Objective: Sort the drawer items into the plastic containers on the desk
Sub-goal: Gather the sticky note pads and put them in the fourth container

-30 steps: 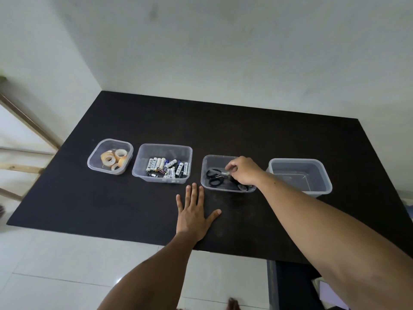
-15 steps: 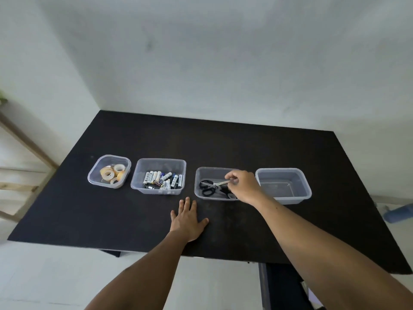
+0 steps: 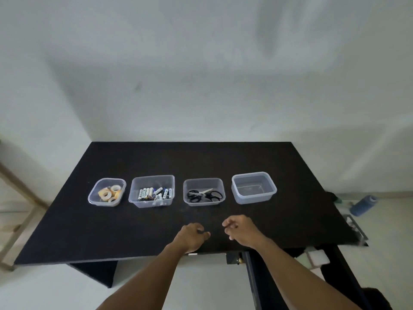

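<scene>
Four clear plastic containers stand in a row on the black desk [image 3: 156,231]. From the left, one holds tape rolls [image 3: 110,193], one holds batteries [image 3: 154,193], one holds black-handled scissors [image 3: 204,195], and the lidless container at the right [image 3: 254,198] holds nothing. My left hand [image 3: 191,239] rests near the desk's front edge with its fingers curled in and nothing visible in it. My right hand [image 3: 241,230] hovers beside it, loosely curled and empty, well in front of the scissors container.
A blue bottle [image 3: 363,205] lies on the floor at the right. A wooden frame [image 3: 20,186] stands left of the desk. Below the desk's front right edge, a drawer unit [image 3: 312,259] shows white items.
My right hand has left the scissors in their container and drawn back toward the front edge. My left hand went from flat to curled. The view has pulled back.
</scene>
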Available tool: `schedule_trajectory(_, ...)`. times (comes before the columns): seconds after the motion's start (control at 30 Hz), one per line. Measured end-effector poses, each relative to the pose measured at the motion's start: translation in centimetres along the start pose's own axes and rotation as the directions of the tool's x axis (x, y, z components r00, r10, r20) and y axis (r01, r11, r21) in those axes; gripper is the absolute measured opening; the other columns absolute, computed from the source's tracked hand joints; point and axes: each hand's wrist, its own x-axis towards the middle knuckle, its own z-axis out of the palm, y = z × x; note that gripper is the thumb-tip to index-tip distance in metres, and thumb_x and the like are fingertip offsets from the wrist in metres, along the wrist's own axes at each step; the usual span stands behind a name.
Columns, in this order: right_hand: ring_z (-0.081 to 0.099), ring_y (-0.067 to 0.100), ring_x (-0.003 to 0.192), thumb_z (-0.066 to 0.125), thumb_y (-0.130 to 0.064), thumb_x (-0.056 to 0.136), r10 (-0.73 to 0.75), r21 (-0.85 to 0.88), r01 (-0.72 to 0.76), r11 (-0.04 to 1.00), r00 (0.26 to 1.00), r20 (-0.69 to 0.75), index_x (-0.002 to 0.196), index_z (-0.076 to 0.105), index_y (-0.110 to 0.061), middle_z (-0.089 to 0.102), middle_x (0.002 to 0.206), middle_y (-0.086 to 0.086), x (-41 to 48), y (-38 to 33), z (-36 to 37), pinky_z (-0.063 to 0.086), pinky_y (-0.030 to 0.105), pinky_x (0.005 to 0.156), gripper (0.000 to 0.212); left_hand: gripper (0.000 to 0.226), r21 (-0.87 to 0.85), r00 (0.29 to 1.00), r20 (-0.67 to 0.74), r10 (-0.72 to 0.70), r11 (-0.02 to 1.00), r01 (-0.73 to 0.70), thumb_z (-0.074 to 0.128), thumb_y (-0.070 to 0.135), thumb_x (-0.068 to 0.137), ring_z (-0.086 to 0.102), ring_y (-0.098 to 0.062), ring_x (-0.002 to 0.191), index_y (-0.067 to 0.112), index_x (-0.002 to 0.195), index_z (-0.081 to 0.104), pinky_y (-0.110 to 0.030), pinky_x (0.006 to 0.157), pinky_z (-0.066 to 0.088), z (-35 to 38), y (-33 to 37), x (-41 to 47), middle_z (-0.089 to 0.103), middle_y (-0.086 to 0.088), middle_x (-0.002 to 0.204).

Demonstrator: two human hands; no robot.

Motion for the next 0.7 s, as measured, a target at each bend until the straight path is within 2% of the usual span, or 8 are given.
schedule_trajectory(0.13,0.067,0.008,0.069,0.062,-0.009,0.092,0.045,0.05,-0.043,0.998,0.998,-0.032,0.098,0.07,-0.018,0.071,0.088,-0.001,-3.7,2.8,-1.1,0.056,0.023,0.072,0.014,0.043,-0.007,0.999,0.004,0.038,0.999,-0.038,0.059,0.048,0.092,0.061,-0.022,0.115,0.019,0.123,0.066,-0.031,0.099,0.046,2.0,2.3,-2.4,0.066,-0.002,0.127)
schedule_trajectory(0.27,0.066,0.008,0.065,0.062,-0.01,0.091,0.055,0.059,-0.051,0.997,0.995,-0.077,0.096,0.071,-0.016,0.074,0.094,0.007,-7.3,6.8,-3.7,0.056,0.024,0.072,0.012,0.041,-0.02,0.997,0.018,0.076,0.997,-0.076,0.058,0.045,0.094,0.06,-0.023,0.118,0.017,0.123,0.066,-0.034,0.103,0.046,5.2,5.7,-3.9,0.065,-0.003,0.128)
schedule_trajectory(0.37,0.065,0.009,0.063,0.063,-0.009,0.09,0.067,0.067,-0.06,0.996,0.991,-0.114,0.092,0.071,-0.019,0.073,0.089,0.004,-10.2,10.7,-6.6,0.056,0.024,0.07,0.013,0.042,-0.041,0.996,-0.004,0.084,0.996,-0.084,0.06,0.045,0.093,0.059,-0.022,0.119,0.017,0.124,0.066,-0.03,0.101,0.045,9.0,9.0,-5.0,0.066,-0.002,0.127)
schedule_trajectory(0.5,0.064,0.011,0.07,0.064,-0.012,0.091,0.059,-0.005,-0.06,0.998,0.99,-0.127,0.085,0.067,-0.027,0.07,0.086,0.002,-13.8,15.7,-10.5,0.056,0.028,0.076,0.017,0.035,-0.089,0.997,0.0,0.081,0.993,-0.081,0.061,0.044,0.093,0.065,-0.018,0.1,0.02,0.117,0.069,-0.031,0.091,0.052,14.6,13.3,-6.8,0.07,-0.003,0.112)
schedule_trajectory(0.57,0.063,0.01,0.068,0.061,-0.01,0.091,0.073,-0.008,-0.075,0.997,0.987,-0.142,0.087,0.067,-0.026,0.067,0.082,0.0,-15.7,17.5,-11.9,0.055,0.024,0.069,0.017,0.031,-0.108,0.996,0.011,0.085,0.991,-0.083,0.06,0.043,0.094,0.065,-0.018,0.086,0.019,0.111,0.07,-0.032,0.086,0.053,17.1,15.0,-7.7,0.07,-0.004,0.103)
schedule_trajectory(0.6,0.061,0.01,0.067,0.059,-0.008,0.092,0.08,-0.002,-0.081,0.997,0.986,-0.145,0.089,0.068,-0.022,0.064,0.078,-0.002,-16.8,18.4,-12.7,0.052,0.02,0.063,0.017,0.03,-0.124,0.996,0.015,0.087,0.989,-0.084,0.06,0.043,0.094,0.065,-0.02,0.085,0.02,0.11,0.07,-0.032,0.086,0.054,18.4,15.8,-8.3,0.07,-0.005,0.102)
schedule_trajectory(0.7,0.059,0.01,0.071,0.057,-0.009,0.091,0.085,-0.005,-0.088,0.996,0.982,-0.167,0.094,0.068,-0.019,0.061,0.083,0.0,-18.9,20.7,-14.3,0.045,0.016,0.059,0.015,0.035,-0.171,0.997,0.005,0.081,0.982,-0.079,0.062,0.046,0.093,0.066,-0.028,0.105,0.02,0.113,0.069,-0.036,0.09,0.053,21.3,17.6,-9.4,0.068,-0.007,0.112)
